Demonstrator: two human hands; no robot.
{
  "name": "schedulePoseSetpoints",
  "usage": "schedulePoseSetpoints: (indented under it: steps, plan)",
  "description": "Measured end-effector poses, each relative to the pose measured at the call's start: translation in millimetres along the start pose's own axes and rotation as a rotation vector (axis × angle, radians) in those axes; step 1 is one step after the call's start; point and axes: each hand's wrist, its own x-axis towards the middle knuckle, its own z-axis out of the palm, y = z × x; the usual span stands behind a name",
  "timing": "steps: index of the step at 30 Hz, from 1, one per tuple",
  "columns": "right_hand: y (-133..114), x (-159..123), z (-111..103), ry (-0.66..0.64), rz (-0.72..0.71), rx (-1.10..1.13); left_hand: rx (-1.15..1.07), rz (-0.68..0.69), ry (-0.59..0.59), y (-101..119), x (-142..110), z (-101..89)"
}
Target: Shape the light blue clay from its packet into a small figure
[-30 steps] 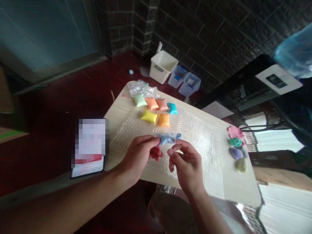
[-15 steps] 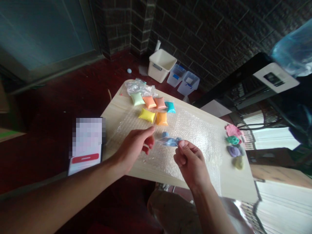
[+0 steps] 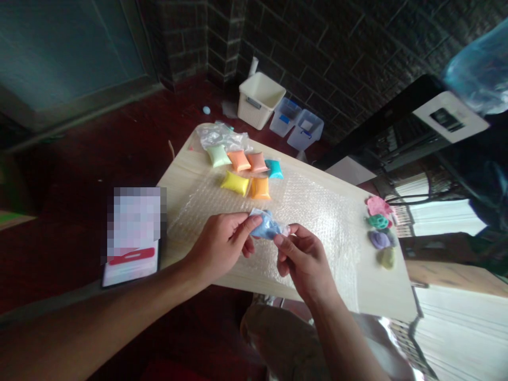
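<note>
Between my hands is a small clear plastic packet point(image 3: 266, 227) with blue clay in it, held over the bubble wrap. My left hand point(image 3: 224, 241) pinches its left end between thumb and fingers. At the right end, the thumb and fingers of my right hand point(image 3: 304, 256) are closed on the plastic. A bit of blue clay point(image 3: 267, 214) shows just behind the packet; whether it touches the packet I cannot tell. Beyond my hands lie a yellow clay packet point(image 3: 235, 183) and an orange clay packet point(image 3: 260, 188).
Bubble wrap point(image 3: 325, 211) covers much of the wooden table point(image 3: 392, 296). Farther back lie more clay packets point(image 3: 218, 156) and crumpled plastic bags point(image 3: 222, 136). Shaped clay pieces point(image 3: 380, 239) line the right edge. A phone point(image 3: 130, 270) stands at the left, bins point(image 3: 260, 100) on the floor behind.
My left hand has moved right and taken hold of the packet's left end, where it was free before. My right hand has shifted its fingers slightly on the other end.
</note>
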Motion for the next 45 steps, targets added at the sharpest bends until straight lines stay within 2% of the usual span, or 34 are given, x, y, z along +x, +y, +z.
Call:
schedulePoseSetpoints:
  steps: [4,8,13,17,22,24,26,29,33,38,42,45]
  plan:
    - [6.0,-0.3,2.4,0.027,-0.033,-0.19,-0.009,-0.039,0.052,1.9,-0.6,0.3]
    - [9.3,-2.4,6.4,0.055,-0.045,-0.219,0.002,-0.056,0.079,1.4,-0.1,0.3]
    - [6.0,-4.8,10.3,0.052,0.055,0.056,0.248,0.078,0.143,5.9,2.1,-2.1]
    - [-0.2,-2.1,8.2,0.01,0.135,0.205,0.258,0.121,0.13,8.6,4.4,-3.9]
    - [0.0,3.9,-2.3,0.114,0.124,-0.012,-0.059,-0.057,0.003,2.6,3.1,-2.5]
    - [1.2,4.3,-4.6,0.103,0.145,-0.063,0.002,-0.038,0.017,1.2,1.1,-1.3]
    - [1.9,3.2,-4.7,0.06,0.173,-0.066,0.161,0.049,0.055,1.7,-0.5,-0.4]
    - [3.3,0.3,-2.5,0.033,0.133,-0.105,0.349,0.144,0.105,3.9,-1.4,-0.1]
    - [7.7,-2.4,1.3,0.11,0.03,-0.167,0.428,0.159,0.158,6.0,-0.8,-0.5]
    - [12.3,-6.2,7.0,0.149,0.027,-0.133,0.451,0.178,0.182,6.8,-1.6,0.2]
    - [10.7,-8.4,8.1,0.095,0.007,-0.143,0.409,0.135,0.17,7.1,-1.0,1.8]
    - [7.1,-7.1,5.4,0.033,0.017,-0.042,0.28,0.071,0.137,6.2,1.0,3.8]
